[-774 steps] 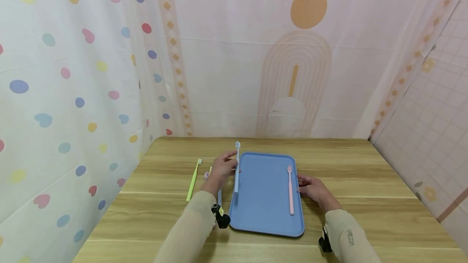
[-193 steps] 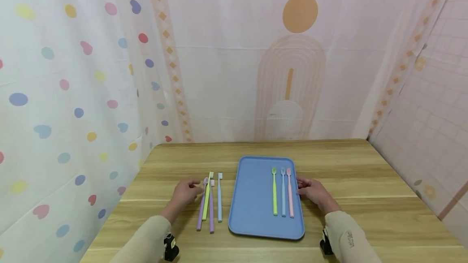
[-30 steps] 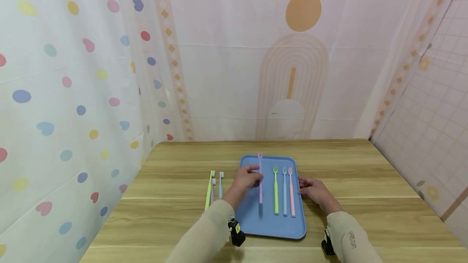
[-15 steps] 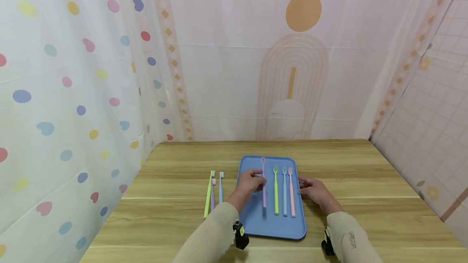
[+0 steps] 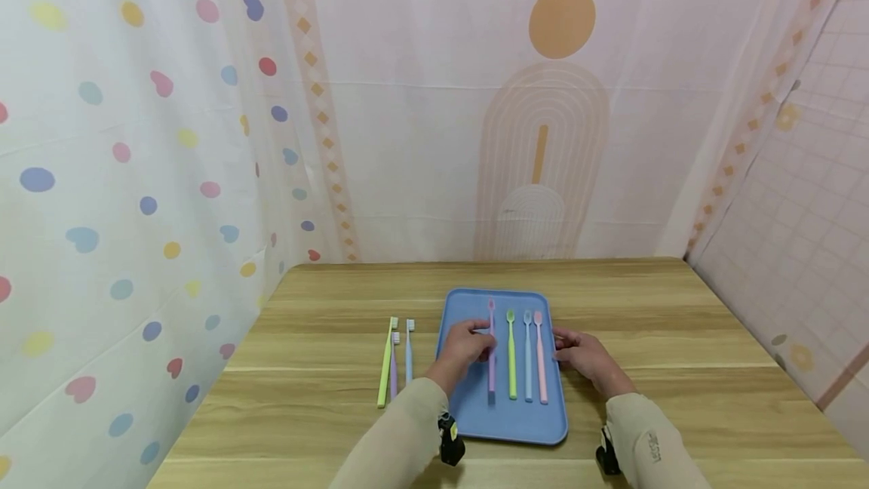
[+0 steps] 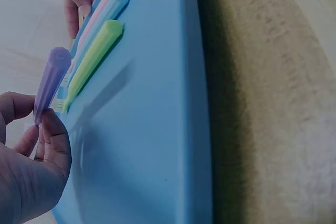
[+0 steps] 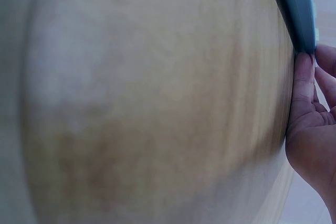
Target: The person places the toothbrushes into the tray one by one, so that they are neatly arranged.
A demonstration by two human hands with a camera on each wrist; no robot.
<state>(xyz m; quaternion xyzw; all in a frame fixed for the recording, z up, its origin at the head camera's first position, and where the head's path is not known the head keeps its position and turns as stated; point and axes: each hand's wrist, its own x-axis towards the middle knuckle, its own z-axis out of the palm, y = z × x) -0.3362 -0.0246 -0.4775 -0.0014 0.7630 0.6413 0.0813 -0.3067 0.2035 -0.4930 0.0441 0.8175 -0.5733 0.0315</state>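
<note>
Left hand [image 5: 465, 349] and right hand [image 5: 589, 359] do different jobs on my feed. Thumb and fingertips of the left pinch a purple toothbrush [image 5: 492, 376] near its middle, bristle head pointing away from the person; the left wrist view shows me its handle end raised off the blue tray [image 5: 502, 425] below. I take that light hold as suited to lining it up, since it leaves both ends free. On the right, thumb and fingers lie relaxed and spread against the tray's outer edge, most likely to stop it sliding; I can't tell whether a fingertip goes under the rim. Between the hands, on the tray, a green toothbrush [image 5: 512, 361], a light-blue toothbrush [image 5: 528, 361] and a pink toothbrush [image 5: 541, 361] lie side by side, the pink nearest the right hand. Their shared direction probably explains why the purple one is held almost parallel. Left of the left hand, on the counter [image 5: 631, 293], I see a lime toothbrush [image 5: 385, 368], a second purple toothbrush [image 5: 394, 368] and a second blue toothbrush [image 5: 409, 353], close enough, I judge, for that hand to reach easily; the left sleeve [image 5: 394, 440] partly covers the last. Beyond both hands hangs a patterned curtain [image 5: 407, 172].
</note>
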